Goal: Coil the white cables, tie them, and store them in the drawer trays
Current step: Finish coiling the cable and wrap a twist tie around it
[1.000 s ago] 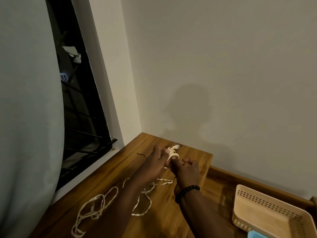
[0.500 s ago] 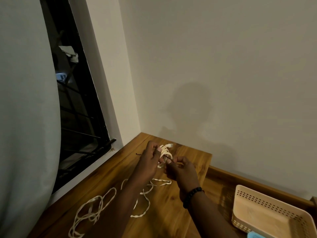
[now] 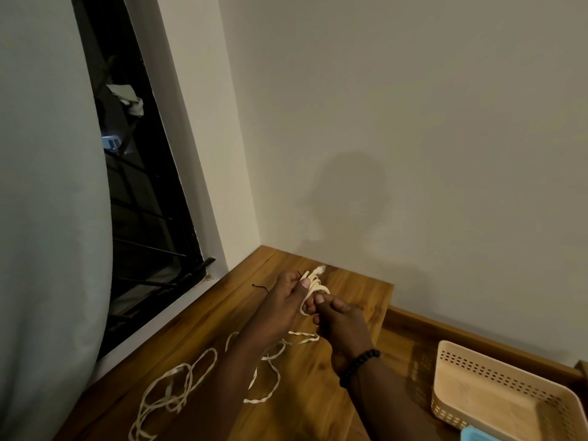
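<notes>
Head view: left hand [image 3: 286, 300] and right hand [image 3: 342, 319] each grip the small coil of flat white cable [image 3: 313, 286] — coiling underway; next, tying — likely the thin black tie [image 3: 260, 287].

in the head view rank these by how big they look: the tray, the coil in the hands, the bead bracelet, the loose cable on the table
1. Tray; loose cable sprawls about as wide, so unsure
2. Coil, partly hidden by fingers
3. Bead bracelet, close to the coil
</notes>
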